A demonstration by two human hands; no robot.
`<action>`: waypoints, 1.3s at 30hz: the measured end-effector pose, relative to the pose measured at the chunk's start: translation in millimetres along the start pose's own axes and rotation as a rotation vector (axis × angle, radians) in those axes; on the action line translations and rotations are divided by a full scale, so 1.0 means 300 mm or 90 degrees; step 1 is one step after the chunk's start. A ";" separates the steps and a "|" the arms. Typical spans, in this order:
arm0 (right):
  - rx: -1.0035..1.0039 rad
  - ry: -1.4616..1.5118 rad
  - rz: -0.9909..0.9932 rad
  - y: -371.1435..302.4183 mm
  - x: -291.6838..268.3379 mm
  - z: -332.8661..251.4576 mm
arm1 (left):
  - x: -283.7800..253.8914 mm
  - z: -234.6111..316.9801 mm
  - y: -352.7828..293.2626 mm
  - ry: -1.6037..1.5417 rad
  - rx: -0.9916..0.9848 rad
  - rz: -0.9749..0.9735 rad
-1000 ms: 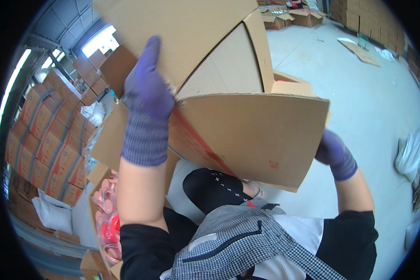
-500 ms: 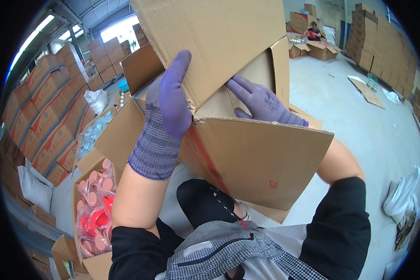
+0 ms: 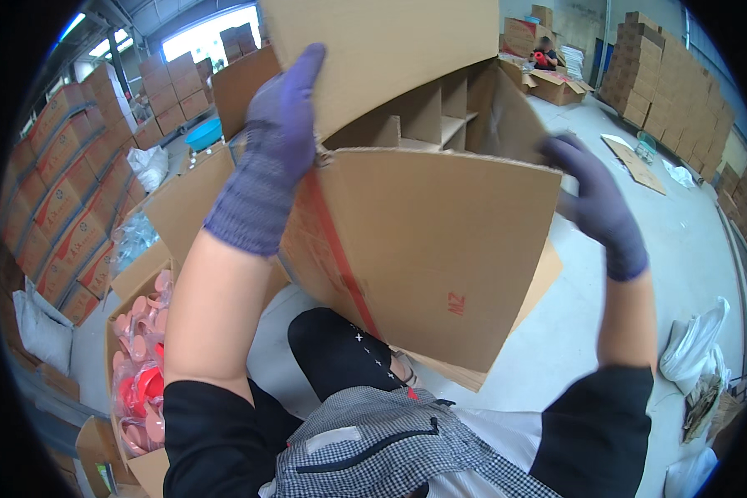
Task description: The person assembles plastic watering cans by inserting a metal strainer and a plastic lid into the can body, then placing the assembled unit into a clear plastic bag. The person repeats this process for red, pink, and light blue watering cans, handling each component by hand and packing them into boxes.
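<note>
At upper centre, the carton (image 3: 427, 249), left corner against the left hand (image 3: 284, 124) (finger closure hidden), gapes just left of the loosely spread right hand (image 3: 599, 199).

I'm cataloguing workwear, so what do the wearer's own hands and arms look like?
The left hand and right hand wear purple gloves with streaky knit cuffs. The forearms are bare; loose black sleeves end near the elbows.
</note>
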State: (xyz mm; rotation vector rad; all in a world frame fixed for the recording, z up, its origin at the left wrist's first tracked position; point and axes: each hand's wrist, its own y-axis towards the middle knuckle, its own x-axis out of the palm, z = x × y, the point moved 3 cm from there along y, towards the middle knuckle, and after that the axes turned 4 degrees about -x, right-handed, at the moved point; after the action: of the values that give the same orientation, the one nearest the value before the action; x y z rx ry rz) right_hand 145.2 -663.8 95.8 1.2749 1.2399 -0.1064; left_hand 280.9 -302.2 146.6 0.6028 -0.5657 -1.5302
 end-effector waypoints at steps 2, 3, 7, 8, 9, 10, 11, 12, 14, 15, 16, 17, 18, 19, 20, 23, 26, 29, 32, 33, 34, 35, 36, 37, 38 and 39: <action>0.086 -0.001 0.035 -0.236 -0.128 0.105 | 0.094 -0.082 0.056 0.312 0.170 0.010; 0.122 -0.021 0.069 -0.367 -0.185 0.143 | 0.176 -0.148 0.102 0.207 0.096 0.022; 0.274 -0.082 0.288 -0.927 -0.373 0.129 | 0.510 -0.401 0.168 0.520 0.048 -0.056; 0.289 -0.187 0.287 -1.050 -0.427 0.090 | 0.576 -0.490 0.132 0.558 -0.019 -0.137; 0.303 -0.311 0.267 -1.158 -0.485 0.044 | 0.624 -0.574 0.078 0.584 -0.044 -0.180; 0.312 -0.274 0.342 -1.261 -0.520 0.000 | 0.652 -0.654 -0.005 0.557 -0.011 -0.190; 0.311 -0.279 0.404 -1.341 -0.552 -0.046 | 0.670 -0.734 -0.104 0.545 -0.001 -0.221; 0.285 -0.300 0.423 -1.397 -0.575 -0.099 | 0.685 -0.815 -0.201 0.570 0.011 -0.282; 0.176 -0.424 0.413 -1.417 -0.580 -0.192 | 0.679 -0.968 -0.402 0.629 -0.057 -0.457; 0.176 -0.562 0.403 -1.395 -0.570 -0.227 | 0.662 -1.023 -0.486 0.646 -0.089 -0.519; 0.266 -0.686 0.398 -1.358 -0.556 -0.243 | 0.647 -1.054 -0.545 0.662 -0.096 -0.582; 0.318 -0.822 0.347 -1.297 -0.526 -0.254 | 0.625 -1.063 -0.580 0.677 -0.086 -0.621; 0.370 -1.035 0.198 -1.224 -0.485 -0.261 | 0.600 -1.054 -0.604 0.684 -0.093 -0.693; 0.258 -0.922 0.274 -1.137 -0.453 -0.266 | 0.569 -1.016 -0.615 0.542 -0.155 -0.698; 0.197 -0.861 0.336 -1.058 -0.407 -0.270 | 0.529 -0.964 -0.623 0.388 -0.232 -0.729; 0.062 -0.523 0.450 -0.844 -0.217 -0.291 | 0.345 -0.701 -0.697 -0.267 -0.445 -0.630; 0.024 -0.257 0.410 -0.644 0.066 -0.326 | 0.043 -0.401 -0.848 -0.504 -0.299 -0.503; -0.059 -0.092 0.289 -0.444 0.365 -0.379 | -0.290 -0.249 -0.980 -0.307 -0.371 -0.134; -0.135 0.127 0.183 -0.300 0.644 -0.488 | -0.576 -0.162 -1.136 -0.348 -0.553 0.127; -0.186 0.197 0.161 -0.268 0.728 -0.552 | -0.675 -0.116 -1.228 -0.341 -0.616 0.212; -0.213 0.257 0.114 -0.221 0.808 -0.584 | -0.735 -0.093 -1.285 -0.317 -0.593 0.312; -0.233 0.342 0.106 -0.175 0.880 -0.622 | -0.783 -0.056 -1.341 -0.256 -0.535 0.338; -0.279 0.365 0.079 -0.141 0.921 -0.658 | -0.827 -0.023 -1.408 -0.241 -0.484 0.386; -0.312 0.400 0.047 -0.111 0.964 -0.710 | -0.869 0.025 -1.487 -0.238 -0.430 0.410; -0.362 0.398 0.032 -0.082 1.014 -0.760 | -0.908 0.061 -1.553 -0.200 -0.421 0.468; -0.386 0.401 0.022 -0.061 1.057 -0.829 | -0.954 0.095 -1.623 -0.172 -0.407 0.516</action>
State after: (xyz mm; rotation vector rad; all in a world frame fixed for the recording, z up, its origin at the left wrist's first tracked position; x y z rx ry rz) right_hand 106.7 -311.8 -97.3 0.8042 1.6114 0.6980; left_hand -88.7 4.9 -151.2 -0.3165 -0.4069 -0.9210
